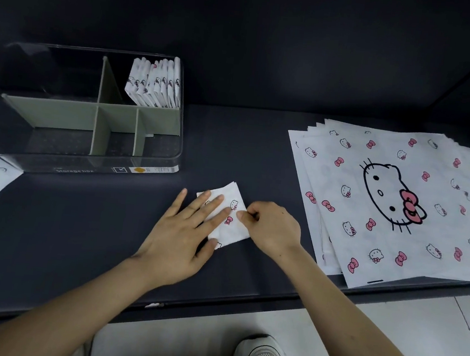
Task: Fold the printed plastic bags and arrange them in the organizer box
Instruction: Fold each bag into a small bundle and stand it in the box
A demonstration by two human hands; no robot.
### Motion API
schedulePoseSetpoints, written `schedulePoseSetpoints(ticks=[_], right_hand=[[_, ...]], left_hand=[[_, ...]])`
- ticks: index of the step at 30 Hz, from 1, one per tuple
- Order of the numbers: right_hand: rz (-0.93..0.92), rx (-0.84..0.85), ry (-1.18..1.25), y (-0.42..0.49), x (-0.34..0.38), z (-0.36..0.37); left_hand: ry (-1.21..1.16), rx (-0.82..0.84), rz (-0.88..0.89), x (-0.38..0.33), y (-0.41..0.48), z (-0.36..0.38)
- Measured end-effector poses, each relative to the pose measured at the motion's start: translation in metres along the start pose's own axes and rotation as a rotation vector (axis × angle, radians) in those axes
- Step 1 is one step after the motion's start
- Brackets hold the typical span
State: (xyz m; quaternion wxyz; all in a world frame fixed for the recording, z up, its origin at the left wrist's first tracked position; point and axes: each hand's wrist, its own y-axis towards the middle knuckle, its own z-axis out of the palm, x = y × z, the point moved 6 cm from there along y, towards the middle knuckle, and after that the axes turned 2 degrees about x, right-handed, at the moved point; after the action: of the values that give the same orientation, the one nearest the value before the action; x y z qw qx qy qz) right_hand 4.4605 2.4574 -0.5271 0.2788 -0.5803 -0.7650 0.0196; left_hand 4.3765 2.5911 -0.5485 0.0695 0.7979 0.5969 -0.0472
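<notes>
Left hand [184,230] flat, fingers straight, pressing folded bag [231,231] onto table [77,233] to keep creases down. Right hand [272,228] at bag's 3 o'clock edge, fingers curled, pinching it, likely for the last fold. Organizer box [84,163] at 10 o'clock, finished bags [156,85] upright in back-right compartment. Unfolded stack [404,155] at 3 o'clock.

A small folded cat-print bag [237,197] lies flat before the clear organizer box [84,162], whose back right compartment holds a row of upright folded bags [156,85]. Unfolded bags [399,201] lie stacked at right.
</notes>
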Motion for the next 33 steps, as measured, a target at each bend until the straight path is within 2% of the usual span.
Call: schedulePoseSetpoints(ticks=[2, 4, 6, 10, 14, 17, 19, 23, 28, 33], right_hand=[[0.02, -0.111, -0.036, -0.004, 0.002, 0.0], [-0.037, -0.392, -0.146, -0.01, 0.006, -0.002], [-0.085, -0.555, -0.226, -0.015, 0.007, 0.003], [-0.097, -0.645, -0.284, -0.017, 0.004, 0.011], [-0.101, -0.65, -0.272, -0.015, 0.002, 0.012], [-0.128, -0.641, -0.258, -0.013, 0.001, 0.011], [-0.146, -0.627, -0.255, -0.012, 0.0, 0.01], [-0.126, -0.584, -0.163, -0.011, -0.01, 0.009], [0.103, -0.495, 0.16, -0.021, -0.03, -0.004], [0.261, -0.219, 0.712, -0.028, -0.018, 0.012]], left_hand=[[-0.003, 0.027, -0.028, 0.0, 0.0, 0.001], [0.005, 0.038, -0.045, 0.0, 0.0, 0.002], [0.017, 0.037, -0.058, -0.001, 0.0, 0.002], [0.038, 0.01, -0.041, 0.0, 0.005, -0.005], [0.028, -0.104, 0.11, 0.006, 0.026, -0.02], [0.052, -0.035, 0.225, 0.009, 0.036, -0.01], [0.046, 0.027, 0.233, 0.014, 0.036, 0.001], [0.031, 0.037, 0.108, 0.013, 0.031, 0.01], [-0.006, -0.043, -0.175, -0.008, 0.023, 0.014], [-0.011, -0.068, -0.272, -0.013, 0.024, 0.015]])
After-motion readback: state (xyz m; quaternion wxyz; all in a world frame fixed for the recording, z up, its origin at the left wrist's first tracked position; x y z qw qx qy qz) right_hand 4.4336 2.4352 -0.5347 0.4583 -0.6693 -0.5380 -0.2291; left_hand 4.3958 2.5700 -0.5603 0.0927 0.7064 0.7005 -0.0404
